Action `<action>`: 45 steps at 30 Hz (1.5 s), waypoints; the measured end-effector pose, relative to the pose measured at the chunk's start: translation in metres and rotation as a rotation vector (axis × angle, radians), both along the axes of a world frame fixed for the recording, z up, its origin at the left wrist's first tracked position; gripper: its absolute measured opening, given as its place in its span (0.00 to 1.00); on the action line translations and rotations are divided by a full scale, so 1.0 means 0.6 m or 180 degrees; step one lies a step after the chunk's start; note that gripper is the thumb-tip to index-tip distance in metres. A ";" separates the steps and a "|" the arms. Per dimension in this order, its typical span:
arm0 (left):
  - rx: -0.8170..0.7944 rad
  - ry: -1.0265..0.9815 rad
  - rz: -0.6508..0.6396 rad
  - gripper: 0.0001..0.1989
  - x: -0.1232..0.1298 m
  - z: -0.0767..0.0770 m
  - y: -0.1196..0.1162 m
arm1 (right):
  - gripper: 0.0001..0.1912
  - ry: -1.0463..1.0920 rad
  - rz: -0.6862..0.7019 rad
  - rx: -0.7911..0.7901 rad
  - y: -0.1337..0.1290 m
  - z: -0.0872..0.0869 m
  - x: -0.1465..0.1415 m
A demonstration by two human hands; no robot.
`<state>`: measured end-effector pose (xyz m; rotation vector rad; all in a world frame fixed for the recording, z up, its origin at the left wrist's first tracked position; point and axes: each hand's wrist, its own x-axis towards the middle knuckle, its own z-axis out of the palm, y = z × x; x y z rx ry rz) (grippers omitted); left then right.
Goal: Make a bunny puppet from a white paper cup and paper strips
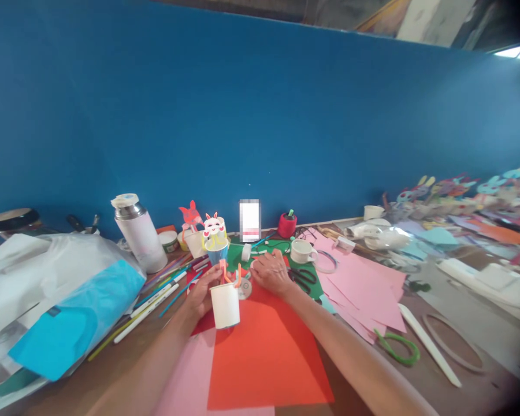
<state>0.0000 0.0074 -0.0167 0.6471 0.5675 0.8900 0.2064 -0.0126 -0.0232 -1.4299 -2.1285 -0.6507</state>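
Note:
My left hand (204, 289) is wrapped around the side of a white paper cup (225, 307), held above the red paper (264, 352). Orange and pink strips (238, 275) stick up at the cup's top. My right hand (270, 271) is lowered to the worktop behind the red paper, its fingers curled together; what they hold, if anything, is hidden. Between the two hands lies a roll of clear tape (245, 289). Just behind my left hand stands a blue and yellow cup with a white rabbit face (214, 231).
Black-handled scissors (303, 279) and a white mug (302, 251) are right of my right hand. Pink sheets (364, 283) and a glue gun (489, 283) lie farther right. Markers (149, 309), a flask (141, 237) and a plastic bag (82, 266) occupy the left. A blue wall (260, 115) closes the back.

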 end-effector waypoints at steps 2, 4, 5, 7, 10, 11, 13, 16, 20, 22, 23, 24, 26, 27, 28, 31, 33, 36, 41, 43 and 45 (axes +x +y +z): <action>0.0049 -0.0008 -0.0058 0.06 0.000 -0.001 0.000 | 0.12 -0.0164 0.0122 0.0033 -0.008 0.003 0.008; 0.0082 0.0009 -0.0120 0.06 0.001 0.000 0.000 | 0.13 -0.0282 0.0198 0.0037 -0.017 0.004 0.015; 0.0074 0.0032 -0.0116 0.07 0.001 0.002 -0.001 | 0.13 -0.0329 0.0233 0.0024 -0.022 0.003 0.018; 0.0026 0.0103 -0.0072 0.07 0.001 0.005 -0.002 | 0.14 -0.0385 0.0292 -0.0030 -0.029 -0.002 0.022; -0.0050 0.0193 -0.0009 0.07 0.002 0.009 -0.003 | 0.13 -0.0356 0.0368 -0.0128 -0.036 -0.008 0.027; -0.0057 0.0199 -0.0013 0.06 0.002 0.010 -0.003 | 0.13 -0.0332 0.0389 -0.0155 -0.037 -0.009 0.028; -0.0052 0.0194 -0.0036 0.06 0.002 0.011 -0.003 | 0.13 -0.0298 0.0399 -0.0195 -0.038 -0.008 0.029; -0.0013 0.0191 -0.0053 0.07 0.002 0.008 -0.002 | 0.13 -0.0300 0.0307 -0.0265 -0.042 -0.006 0.029; 0.0020 0.0161 -0.0058 0.08 0.001 0.005 -0.002 | 0.11 -0.0462 0.0184 -0.0415 -0.052 -0.004 0.025; 0.0034 0.0109 -0.0086 0.08 0.001 0.005 -0.002 | 0.11 -0.0553 0.0186 -0.0480 -0.058 -0.004 0.024; 0.0040 0.0091 -0.0099 0.08 0.001 0.005 -0.002 | 0.11 -0.0571 0.0186 -0.0507 -0.061 -0.005 0.025; 0.0039 0.0086 -0.0101 0.08 0.001 0.006 -0.002 | 0.11 -0.0566 0.0185 -0.0533 -0.064 -0.005 0.026; 0.0023 0.0115 -0.0090 0.07 0.001 0.008 -0.003 | 0.10 -0.0513 0.0215 -0.0594 -0.070 -0.004 0.030; 0.0014 0.0142 -0.0080 0.07 0.002 0.009 -0.003 | 0.10 -0.0482 0.0239 -0.0631 -0.073 -0.003 0.033; 0.0007 0.0165 -0.0070 0.07 0.002 0.010 -0.004 | 0.11 -0.0457 0.0267 -0.0677 -0.077 -0.001 0.036; -0.0003 0.0162 -0.0088 0.07 0.003 0.011 -0.004 | 0.12 -0.0419 0.0336 -0.0819 -0.088 0.007 0.044; -0.0019 0.0148 -0.0087 0.07 0.003 0.011 -0.004 | 0.13 -0.0403 0.0385 -0.0848 -0.095 0.011 0.048; -0.0045 0.0175 -0.0058 0.07 0.003 0.010 -0.003 | 0.15 -0.0292 0.0422 -0.0736 -0.101 0.012 0.053; 0.0010 0.0128 -0.0092 0.08 0.001 0.003 0.001 | 0.12 0.0030 0.0158 -0.0414 -0.096 0.004 0.057; 0.0044 0.0097 -0.0091 0.08 0.000 0.001 0.003 | 0.11 0.0112 0.0105 -0.0329 -0.093 0.001 0.055; 0.0043 0.0127 -0.0067 0.08 0.000 0.002 0.003 | 0.10 0.0196 0.0101 -0.0266 -0.092 0.000 0.053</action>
